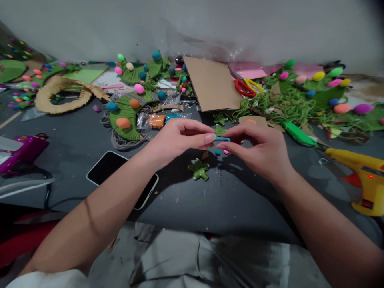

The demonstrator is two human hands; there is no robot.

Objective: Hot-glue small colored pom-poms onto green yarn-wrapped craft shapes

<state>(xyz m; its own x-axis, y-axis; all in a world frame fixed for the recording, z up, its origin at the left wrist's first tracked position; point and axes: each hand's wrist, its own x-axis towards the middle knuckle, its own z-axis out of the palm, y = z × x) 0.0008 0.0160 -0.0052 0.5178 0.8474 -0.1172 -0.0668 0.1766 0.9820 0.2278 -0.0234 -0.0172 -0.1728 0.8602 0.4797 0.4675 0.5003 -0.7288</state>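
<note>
So, the dark bench (180,212) is running right across the view, with a cardboard sheet (211,86) lying on its far side. The left hand (175,140) and right hand (262,150) are facing each other over it, and a green star (199,169) is sitting closer to the person. Next size down, a thin blue strip (222,139) is spanning the gap between the hands, and each grip is pinching it narrowly, thumb against finger. I'm reading it as really light and soft, maybe modelling clay, so it's probably denting or stretching way before it's slipping. Imo the two ends are making the best holds, fingertips pressing lightly, since the middle is looking skinny enough to sag or tear. Smallest of all, a blue ball (217,153) is showing just below the strip.
</note>
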